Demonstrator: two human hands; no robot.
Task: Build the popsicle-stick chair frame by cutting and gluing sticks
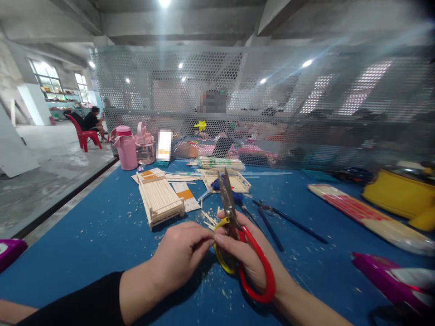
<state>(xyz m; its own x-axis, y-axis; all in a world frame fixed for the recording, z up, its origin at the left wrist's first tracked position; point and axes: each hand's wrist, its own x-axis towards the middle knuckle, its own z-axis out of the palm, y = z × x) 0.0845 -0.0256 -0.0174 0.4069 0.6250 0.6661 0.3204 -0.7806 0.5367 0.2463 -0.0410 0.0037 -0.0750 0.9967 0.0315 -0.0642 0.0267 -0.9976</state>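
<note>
My right hand point(251, 253) is wrapped round a pair of scissors point(228, 203), blades pointing up and away from me. One handle loop is red; a yellow curved loop beside it looks like the other handle. My left hand point(181, 251) is closed in a pinch, its fingertips meeting my right thumb next to the yellow loop. Whatever lies between those fingertips is too small or hidden to make out. Beyond my left hand sits a small frame of pale wooden sticks point(161, 197), built like a little bed. Short cut stick pieces point(209, 219) lie just past my hands.
On the blue table point(112, 240) are pliers point(272, 222), a second stick frame point(243, 184), bagged sticks point(220, 163) and a long packet point(367, 213). A purple tool point(390, 276) lies right, a pink flask point(126, 149) back left. A perforated screen point(272, 99) bounds the back.
</note>
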